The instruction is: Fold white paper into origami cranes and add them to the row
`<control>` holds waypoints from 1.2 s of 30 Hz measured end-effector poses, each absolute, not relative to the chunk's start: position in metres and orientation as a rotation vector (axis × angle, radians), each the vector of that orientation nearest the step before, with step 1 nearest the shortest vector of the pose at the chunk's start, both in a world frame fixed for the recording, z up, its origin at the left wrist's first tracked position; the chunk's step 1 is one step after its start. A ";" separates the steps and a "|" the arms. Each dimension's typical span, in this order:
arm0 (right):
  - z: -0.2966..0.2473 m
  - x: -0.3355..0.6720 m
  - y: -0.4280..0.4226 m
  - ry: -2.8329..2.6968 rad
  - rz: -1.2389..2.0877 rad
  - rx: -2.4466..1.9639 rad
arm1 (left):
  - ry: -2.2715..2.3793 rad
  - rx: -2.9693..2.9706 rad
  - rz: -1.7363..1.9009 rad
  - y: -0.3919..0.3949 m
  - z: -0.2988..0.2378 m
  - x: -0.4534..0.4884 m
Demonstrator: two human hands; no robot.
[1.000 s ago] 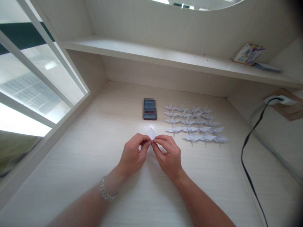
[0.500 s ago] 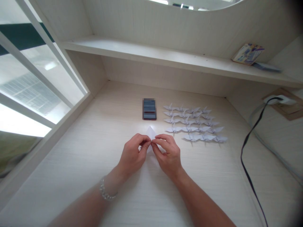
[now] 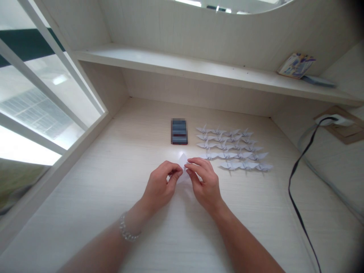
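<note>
white paper [image 3: 183,157]; box [image 3: 297,65] print blurred

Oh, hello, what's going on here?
A person is working with bare hands on a small piece of white paper at a pale desk. The left hand pinches it; the right hand is at its other side, though whether those fingers grip it is hard to tell. Rows of folded white paper birds sit to the right, and a dark, blurred-out rectangular object lies beyond the hands.
</note>
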State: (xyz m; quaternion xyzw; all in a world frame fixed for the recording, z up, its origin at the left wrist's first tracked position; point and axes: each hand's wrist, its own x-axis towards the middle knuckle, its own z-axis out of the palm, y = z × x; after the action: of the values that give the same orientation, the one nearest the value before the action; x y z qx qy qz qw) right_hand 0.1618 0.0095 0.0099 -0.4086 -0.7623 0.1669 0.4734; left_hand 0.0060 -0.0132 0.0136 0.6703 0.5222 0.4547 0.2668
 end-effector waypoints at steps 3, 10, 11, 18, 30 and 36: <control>0.008 0.165 0.012 -1.904 0.360 -0.982 | 1.398 1.821 1.226 -0.013 0.015 0.007; 0.008 0.162 0.009 -1.991 0.336 -0.996 | 1.413 1.815 1.282 -0.014 0.014 0.007; 0.008 0.161 0.008 -1.999 0.344 -0.999 | 1.419 1.815 1.291 -0.013 0.014 0.007; 0.009 0.159 0.005 -1.980 0.479 -0.997 | 1.474 1.859 1.304 -0.013 0.015 0.007; 0.012 0.159 0.003 -1.830 0.702 -1.021 | 1.448 1.803 1.294 -0.014 0.013 0.007; 0.010 0.157 0.003 -1.821 0.688 -1.048 | 1.424 1.760 1.303 -0.016 0.011 0.008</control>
State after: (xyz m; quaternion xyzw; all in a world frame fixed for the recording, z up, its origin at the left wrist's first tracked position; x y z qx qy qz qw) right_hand 0.1570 0.0028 0.0101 -0.4236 -0.7361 0.2781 0.4488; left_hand 0.0082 -0.0158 0.0113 0.6503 0.5262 0.4815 0.2616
